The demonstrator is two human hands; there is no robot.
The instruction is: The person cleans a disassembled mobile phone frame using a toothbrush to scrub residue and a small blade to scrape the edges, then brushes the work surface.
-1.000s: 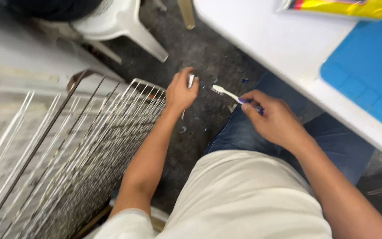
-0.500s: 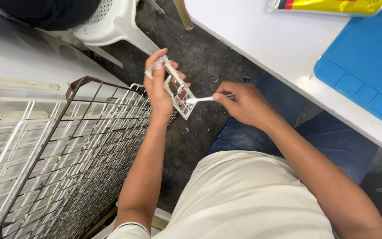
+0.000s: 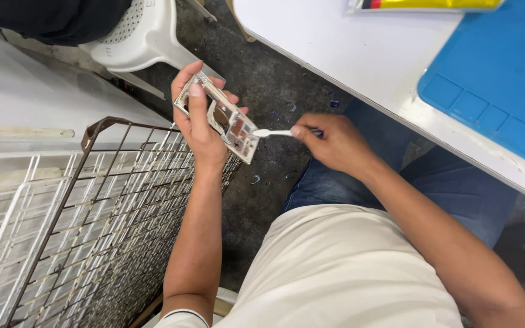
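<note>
To my left stands a stack of white wire racks [image 3: 44, 243], and a rusty brown wire frame [image 3: 123, 200] leans against them. Beyond them sits a white plastic chair [image 3: 144, 39] on the dark concrete floor [image 3: 274, 79], which is speckled with small scraps. To my right is the white desk [image 3: 360, 54]. A blue mat [image 3: 499, 91] lies on it, with a yellow packet [image 3: 426, 5] at its far edge. My blue jeans [image 3: 457, 188] and beige shirt [image 3: 335, 273] fill the foreground.
</note>
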